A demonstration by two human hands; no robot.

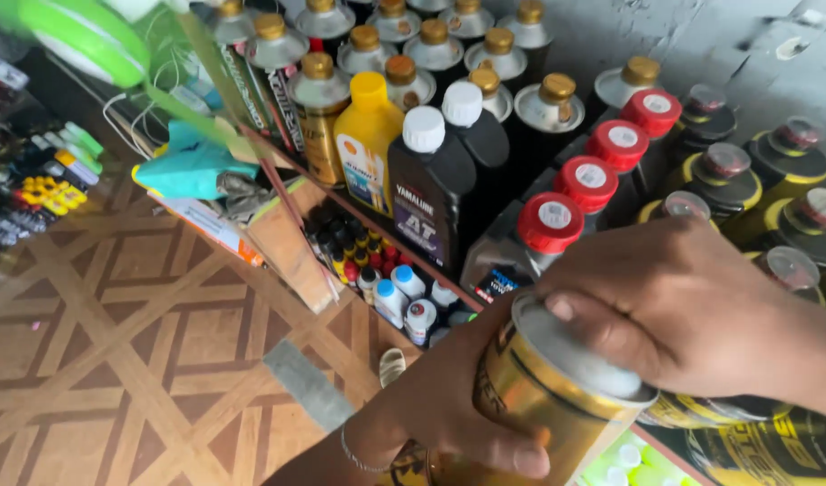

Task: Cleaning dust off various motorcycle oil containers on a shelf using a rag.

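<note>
A gold oil can with a silver top (pixel 557 382) is held low in the middle, tilted to the left. My left hand (pixel 449 409) grips its body from below, a thin bracelet on the wrist. My right hand (pixel 678 301) wraps over the can's top end, thumb pressed on the silver rim. Both hands sit at the front edge of a shelf crowded with oil bottles. A black bottle with a red cap (pixel 550 225) stands just behind the can.
Rows of bottles fill the shelf: a yellow bottle (pixel 366 135), a black white-capped bottle (pixel 426 184), red-capped ones (pixel 620 148), gold-lidded cans (pixel 498 49). Small bottles (pixel 390 288) sit on a lower shelf. A teal cloth (pixel 193 171) lies left. Patterned wood-look floor (pixel 134 360) spreads below.
</note>
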